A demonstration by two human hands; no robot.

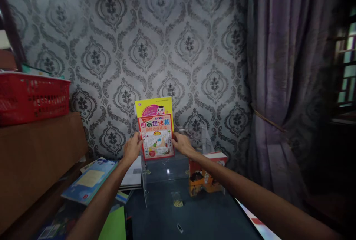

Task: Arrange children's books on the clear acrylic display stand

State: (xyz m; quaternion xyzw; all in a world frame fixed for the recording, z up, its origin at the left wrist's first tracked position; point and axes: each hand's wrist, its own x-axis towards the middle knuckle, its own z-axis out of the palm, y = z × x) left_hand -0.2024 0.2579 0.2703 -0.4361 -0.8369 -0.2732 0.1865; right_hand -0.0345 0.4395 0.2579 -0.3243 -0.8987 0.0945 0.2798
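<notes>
Upright in front of me is a red-bordered picture book point(156, 143) with Chinese characters on its cover. A taller yellow book point(154, 102) stands right behind it, its top showing above. My left hand point(132, 147) is closed on the left edge of the books, and my right hand point(182, 144) is closed on the right edge, thumbs toward the front. Whether the fingers reach round the yellow book too is hidden. Below and behind them stands a clear acrylic rack point(162, 184) on the dark table. An orange book point(207, 175) stands at the rack's right side, partly behind my right forearm.
Several books, among them a blue one point(89, 180) and a green one point(113, 225), lie at the left. A red plastic basket point(33, 97) sits on a cardboard box point(39, 154). A small dark object point(180, 227) lies on the table point(155, 219). A curtain point(278, 65) hangs right.
</notes>
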